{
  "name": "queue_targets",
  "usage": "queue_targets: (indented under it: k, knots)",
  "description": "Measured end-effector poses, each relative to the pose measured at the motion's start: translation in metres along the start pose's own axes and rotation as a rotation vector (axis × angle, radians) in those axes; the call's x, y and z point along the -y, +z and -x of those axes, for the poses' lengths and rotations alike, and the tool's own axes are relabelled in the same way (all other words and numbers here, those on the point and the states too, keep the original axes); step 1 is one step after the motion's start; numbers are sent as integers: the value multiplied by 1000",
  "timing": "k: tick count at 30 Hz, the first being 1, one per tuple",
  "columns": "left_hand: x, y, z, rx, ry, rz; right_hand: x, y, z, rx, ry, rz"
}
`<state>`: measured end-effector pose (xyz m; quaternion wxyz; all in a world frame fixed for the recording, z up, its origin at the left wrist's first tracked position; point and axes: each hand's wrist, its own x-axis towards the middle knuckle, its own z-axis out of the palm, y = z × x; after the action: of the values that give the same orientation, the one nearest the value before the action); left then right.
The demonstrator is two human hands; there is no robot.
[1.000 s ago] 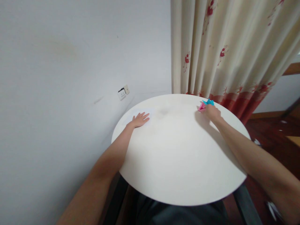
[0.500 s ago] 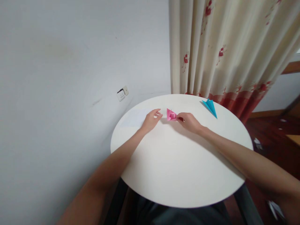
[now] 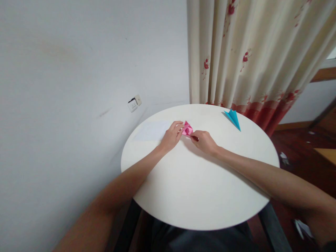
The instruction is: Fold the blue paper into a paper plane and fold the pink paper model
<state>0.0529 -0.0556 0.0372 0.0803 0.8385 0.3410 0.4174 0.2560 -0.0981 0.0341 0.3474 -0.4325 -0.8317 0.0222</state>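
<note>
A small pink folded paper piece (image 3: 187,130), with several pointed flaps, is between my two hands above the far half of the white round table (image 3: 194,189). My right hand (image 3: 204,141) pinches its right lower edge between thumb and fingers. From the other side, my left hand (image 3: 172,135) has its fingers closed around the left edge of the pink paper, covering part of it. A blue paper plane (image 3: 233,119) lies near the table's far right edge, apart from both hands.
A pale sheet of paper (image 3: 151,131) lies flat on the table left of my left hand. Behind the table are a white wall with a socket (image 3: 132,105) and a floral curtain (image 3: 244,70). Scraps (image 3: 284,158) lie on the dark red floor at the right.
My right hand has brought the pink folded paper left and slightly toward me. My left hand has moved right and its fingers, apart before, have closed on the paper. The view has shifted slightly.
</note>
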Motion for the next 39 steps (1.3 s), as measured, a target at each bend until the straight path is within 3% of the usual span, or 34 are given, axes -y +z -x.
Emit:
queue_targets:
  k: [10,19,27,34,39]
  knots:
    - [7,6,-2,-5,-59,-72,13,4,4,75,-130,23]
    - [4,5,-1,28,-40,-66,-11,1,-1,62,132,-91]
    - [-7,6,0,82,12,26,-11,3,0,219,-11,-92]
    - [-4,7,-4,-86,-248,312,-13,4,1,74,-35,-122]
    - [9,9,-8,-152,-310,342,-15,9,2,-94,25,-267]
